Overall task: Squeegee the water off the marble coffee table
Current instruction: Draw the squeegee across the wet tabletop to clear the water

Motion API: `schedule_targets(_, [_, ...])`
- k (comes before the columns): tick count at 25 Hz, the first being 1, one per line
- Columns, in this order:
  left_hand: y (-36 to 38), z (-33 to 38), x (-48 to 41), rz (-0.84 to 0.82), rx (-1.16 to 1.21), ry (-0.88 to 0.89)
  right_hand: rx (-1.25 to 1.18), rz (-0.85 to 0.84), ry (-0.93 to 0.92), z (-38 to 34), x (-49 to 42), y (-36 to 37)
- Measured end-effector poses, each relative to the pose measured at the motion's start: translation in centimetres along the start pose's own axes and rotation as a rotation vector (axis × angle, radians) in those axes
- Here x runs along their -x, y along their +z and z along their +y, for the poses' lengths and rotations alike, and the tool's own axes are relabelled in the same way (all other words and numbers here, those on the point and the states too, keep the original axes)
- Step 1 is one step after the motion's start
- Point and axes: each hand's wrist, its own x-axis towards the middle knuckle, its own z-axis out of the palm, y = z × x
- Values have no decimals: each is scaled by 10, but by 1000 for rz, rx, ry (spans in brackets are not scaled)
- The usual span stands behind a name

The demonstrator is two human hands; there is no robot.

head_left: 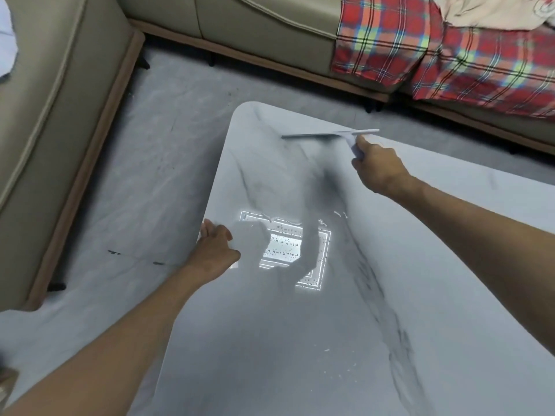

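The pale marble coffee table [258, 325] with dark veins fills the lower right of the view. My right hand [377, 166] grips the handle of a grey squeegee [327, 135], whose blade lies across the table's far edge. Water droplets [285, 244] show in the bright ceiling-light reflection near the middle of the table, and a few more lie further right. My left hand [214, 249] rests on the table's left edge, fingers spread and holding nothing.
A beige sofa [54, 115] stands on the left and along the back, its feet on the grey floor [150, 175]. A red plaid blanket [435, 52] drapes over the back sofa at right, close to the table's far edge.
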Motion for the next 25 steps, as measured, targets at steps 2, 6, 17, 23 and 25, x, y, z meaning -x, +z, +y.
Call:
schedule_targets(2, [1,-1,0,-8,-6,-11,45,-1,-10,13,25,17])
schedule_targets(6, [-2,3,5,-7,10,-31,32,-88,-12,40,104,48])
schedule_targets(17, [-25,-37,55,375,378,-20,-9,-58,-209,-77,36,15])
schedule_targets(23, [-15,-59,63,448,366,-49,123,-82,-361,-76,70,67])
schedule_targets(25, [-7,-55,64,424,322,-81,171,-122,-398,-37,105,75])
